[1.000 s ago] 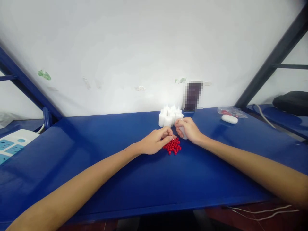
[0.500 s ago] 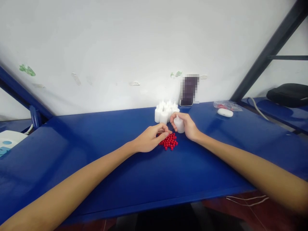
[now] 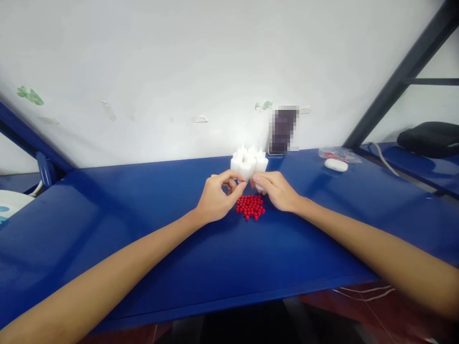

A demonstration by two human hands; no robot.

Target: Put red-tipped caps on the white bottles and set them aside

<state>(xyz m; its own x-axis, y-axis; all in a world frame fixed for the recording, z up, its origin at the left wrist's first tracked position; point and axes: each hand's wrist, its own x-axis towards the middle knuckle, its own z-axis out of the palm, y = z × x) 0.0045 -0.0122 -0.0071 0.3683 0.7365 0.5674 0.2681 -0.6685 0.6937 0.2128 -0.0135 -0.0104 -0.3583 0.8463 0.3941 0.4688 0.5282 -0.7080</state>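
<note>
A pile of small red beads (image 3: 250, 206) lies on the blue table (image 3: 143, 220). Behind it stands a cluster of small white bottles (image 3: 248, 162). My left hand (image 3: 217, 198) is raised just left of the pile, thumb and forefinger pinched together on what looks like one red bead at the fingertips. My right hand (image 3: 277, 191) is closed round a small white bottle, mostly hidden under the fingers, right behind the pile. The two hands' fingertips almost touch above the beads.
A blurred dark object (image 3: 283, 130) leans on the white wall behind the bottles. A white earbud case (image 3: 335, 165) and a clear bag (image 3: 339, 154) lie at the right. A dark frame post (image 3: 394, 86) rises at the right, a white box (image 3: 9, 203) at the far left.
My left hand has lifted from the beads and pinched up towards the right hand. The right hand has turned the bottle down under its fingers. The camera shifted slightly.
</note>
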